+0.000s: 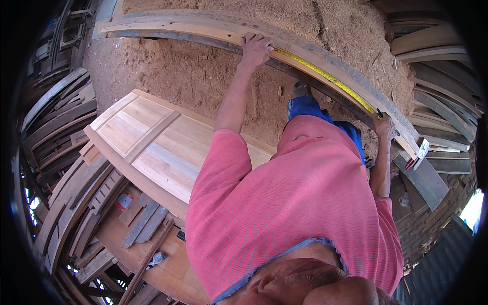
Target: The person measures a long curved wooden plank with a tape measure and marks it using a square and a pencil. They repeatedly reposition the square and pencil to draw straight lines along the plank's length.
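A yellow tape measure blade (325, 76) lies stretched along a long, narrow wooden board (203, 32). At the blade's left end, my left hand (255, 50) is closed over the board's edge, fingers bent and pinching the tape there. My right hand (384, 127) is closed at the blade's other end, near the board's right end. A small dark piece shows at its fingertips; whether it is the tape's case or a separate tool I cannot tell. The board rests along a longer, greyish beam (351, 71).
Behind my left arm lies a pale panelled wooden door (168, 137). Stacked planks (432, 46) stand at the right, and more timber (66, 127) crowds the left. Sawdust (173, 66) covers the ground. A small white-and-red object (421, 152) sits at the board's right end.
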Motion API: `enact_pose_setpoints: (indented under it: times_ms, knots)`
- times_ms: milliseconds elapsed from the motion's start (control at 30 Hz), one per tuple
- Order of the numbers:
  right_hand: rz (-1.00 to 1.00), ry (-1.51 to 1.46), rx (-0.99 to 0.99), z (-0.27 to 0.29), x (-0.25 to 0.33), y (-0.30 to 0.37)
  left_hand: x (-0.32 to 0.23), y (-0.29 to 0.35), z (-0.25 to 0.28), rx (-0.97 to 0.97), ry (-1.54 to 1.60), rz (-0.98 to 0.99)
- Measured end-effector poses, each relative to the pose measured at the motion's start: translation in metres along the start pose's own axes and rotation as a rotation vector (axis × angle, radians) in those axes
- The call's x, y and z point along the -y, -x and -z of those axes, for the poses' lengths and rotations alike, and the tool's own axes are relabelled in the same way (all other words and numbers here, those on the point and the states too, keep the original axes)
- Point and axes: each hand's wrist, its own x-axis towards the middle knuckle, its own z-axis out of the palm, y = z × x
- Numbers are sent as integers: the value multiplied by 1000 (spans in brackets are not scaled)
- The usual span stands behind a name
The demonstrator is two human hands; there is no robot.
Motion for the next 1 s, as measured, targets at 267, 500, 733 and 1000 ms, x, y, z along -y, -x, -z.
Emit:
enact_pose_setpoints:
  times_ms: [267, 500, 733, 1000]
  knots:
    - [-26, -2, -60, -7, 9, 3, 0, -9, 5, 163, -140, 41]
    - [-81, -84, -188, -10, 4, 25, 23, -22, -4, 350, -374, -9]
    - [-137, -273, -325, -28, -101, 18, 9, -23, 11, 281, -404, 81]
    - [-145, -241, -600, -64, -230, -19, 22, -28, 14, 351, -549, 137]
